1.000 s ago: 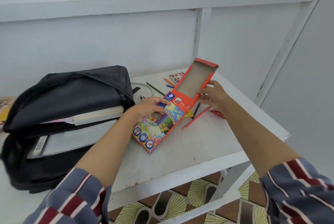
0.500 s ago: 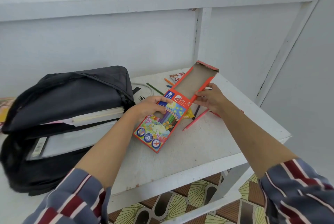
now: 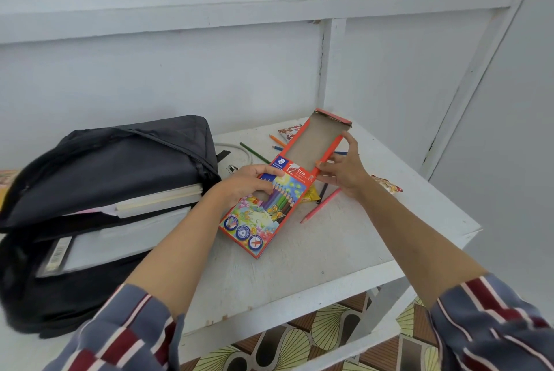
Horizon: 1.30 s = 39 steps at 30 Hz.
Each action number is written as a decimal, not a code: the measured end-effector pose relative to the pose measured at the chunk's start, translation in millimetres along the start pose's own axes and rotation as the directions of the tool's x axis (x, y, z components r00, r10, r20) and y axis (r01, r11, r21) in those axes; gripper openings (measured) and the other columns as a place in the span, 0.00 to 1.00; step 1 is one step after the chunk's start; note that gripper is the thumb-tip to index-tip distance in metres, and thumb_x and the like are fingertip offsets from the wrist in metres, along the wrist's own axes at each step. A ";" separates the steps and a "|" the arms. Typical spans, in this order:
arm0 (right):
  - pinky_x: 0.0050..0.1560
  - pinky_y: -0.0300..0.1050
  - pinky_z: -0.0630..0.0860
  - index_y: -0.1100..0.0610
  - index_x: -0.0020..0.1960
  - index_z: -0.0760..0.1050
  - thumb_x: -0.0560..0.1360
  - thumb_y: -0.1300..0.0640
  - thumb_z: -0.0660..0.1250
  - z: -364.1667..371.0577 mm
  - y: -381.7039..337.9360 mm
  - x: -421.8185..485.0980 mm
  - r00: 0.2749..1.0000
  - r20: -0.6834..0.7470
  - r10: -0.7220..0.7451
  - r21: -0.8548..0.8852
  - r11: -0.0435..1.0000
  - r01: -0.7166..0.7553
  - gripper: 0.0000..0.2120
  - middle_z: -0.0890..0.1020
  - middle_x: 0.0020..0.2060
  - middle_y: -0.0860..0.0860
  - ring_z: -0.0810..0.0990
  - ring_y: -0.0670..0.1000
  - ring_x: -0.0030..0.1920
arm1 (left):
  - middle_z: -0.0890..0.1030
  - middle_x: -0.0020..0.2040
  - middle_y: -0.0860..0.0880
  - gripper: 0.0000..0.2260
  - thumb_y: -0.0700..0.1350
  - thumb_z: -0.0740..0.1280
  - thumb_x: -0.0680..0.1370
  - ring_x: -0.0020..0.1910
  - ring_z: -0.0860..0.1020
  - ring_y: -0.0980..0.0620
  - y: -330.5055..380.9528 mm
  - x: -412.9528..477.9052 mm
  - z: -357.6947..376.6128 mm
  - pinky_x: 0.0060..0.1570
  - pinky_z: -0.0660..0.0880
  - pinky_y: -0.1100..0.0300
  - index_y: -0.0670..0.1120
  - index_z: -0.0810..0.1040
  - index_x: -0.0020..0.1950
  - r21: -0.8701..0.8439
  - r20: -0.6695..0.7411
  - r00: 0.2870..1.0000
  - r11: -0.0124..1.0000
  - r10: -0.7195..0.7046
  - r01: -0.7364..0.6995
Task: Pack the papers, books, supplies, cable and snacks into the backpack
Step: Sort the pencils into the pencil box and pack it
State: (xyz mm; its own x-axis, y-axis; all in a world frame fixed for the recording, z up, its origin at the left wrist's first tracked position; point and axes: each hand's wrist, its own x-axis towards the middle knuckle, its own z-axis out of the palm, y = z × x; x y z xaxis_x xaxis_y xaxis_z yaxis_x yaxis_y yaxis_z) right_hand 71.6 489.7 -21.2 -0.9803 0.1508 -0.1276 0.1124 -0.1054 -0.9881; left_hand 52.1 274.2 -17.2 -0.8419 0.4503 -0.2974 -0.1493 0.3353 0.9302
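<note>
1. A white table [image 3: 344, 250] stands against a panelled wall, with the pencil box [image 3: 269, 220] lying on it, flap open.
2. Left of the box is the open backpack [image 3: 120, 166], with books inside.
3. The left hand [image 3: 242, 184] grips the box, fingers curled.
4. The right hand [image 3: 344, 169] pinches an orange pencil [image 3: 329, 150] at the flap's right edge.
5. Right of the box lie a pink pencil [image 3: 320, 205] and a snack packet [image 3: 386, 184].

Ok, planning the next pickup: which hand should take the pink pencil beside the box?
Right, probably. The right hand is nearest the pink pencil; the left hand grips the pencil box on the other side.
</note>
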 end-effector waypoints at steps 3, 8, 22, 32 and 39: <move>0.32 0.42 0.81 0.46 0.72 0.53 0.72 0.72 0.66 -2.4 0.9 0.7 1.000 0.020 0.006 0.028 1.000 -0.007 0.38 0.75 0.48 0.52 0.80 0.52 0.43 | 0.78 0.49 0.46 0.14 0.30 0.64 0.75 0.40 0.81 0.51 1.3 0.1 0.4 0.30 0.75 0.66 0.48 0.77 0.51 -0.006 0.016 1.000 1.000 -0.011 0.011; 0.34 0.43 0.82 0.45 0.71 0.53 0.72 0.71 0.67 -6.4 1.4 4.0 0.999 0.039 -0.010 0.044 0.999 0.008 0.38 0.75 0.50 0.54 0.80 0.53 0.45 | 0.77 0.55 0.44 0.13 0.31 0.65 0.75 0.47 0.81 0.47 3.9 3.5 -0.4 0.34 0.78 0.63 0.48 0.77 0.51 0.024 0.016 1.000 1.000 -0.009 0.009; 0.42 0.45 0.81 0.45 0.63 0.54 0.71 0.69 0.70 -15.1 4.7 7.0 0.992 0.125 0.022 -0.115 0.993 -0.007 0.34 0.77 0.50 0.56 0.80 0.53 0.46 | 0.78 0.54 0.46 0.13 0.31 0.66 0.74 0.50 0.81 0.46 -3.6 9.1 1.9 0.44 0.79 0.57 0.50 0.78 0.47 0.067 -0.008 1.000 0.998 -0.009 0.010; 0.39 0.45 0.82 0.51 0.61 0.63 0.74 0.71 0.65 -24.2 -1.2 10.6 0.997 -0.004 -0.073 -0.002 0.997 0.073 0.23 0.77 0.47 0.58 0.81 0.52 0.38 | 0.79 0.48 0.49 0.09 0.34 0.68 0.74 0.40 0.80 0.53 4.0 4.9 7.4 0.34 0.77 0.67 0.48 0.76 0.47 0.194 -0.033 0.996 0.978 0.087 -0.079; 0.40 0.46 0.82 0.52 0.60 0.63 0.73 0.72 0.65 -17.9 -0.4 7.7 0.989 -0.093 -0.114 0.031 0.993 0.117 0.23 0.77 0.44 0.56 0.81 0.53 0.37 | 0.70 0.58 0.51 0.36 0.49 0.80 0.60 0.56 0.72 0.54 -8.6 15.1 21.0 0.55 0.73 0.65 0.56 0.67 0.63 0.452 -0.116 0.919 0.844 0.377 -0.290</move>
State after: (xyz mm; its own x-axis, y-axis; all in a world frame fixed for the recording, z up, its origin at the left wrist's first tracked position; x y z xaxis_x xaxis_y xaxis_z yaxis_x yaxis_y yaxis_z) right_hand 66.9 508.5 -23.4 -0.9672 0.2529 -0.0221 -0.0080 -0.1172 -0.9931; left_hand 51.5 295.5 -34.1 -0.8900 0.4442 0.1028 0.3522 0.5265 0.7738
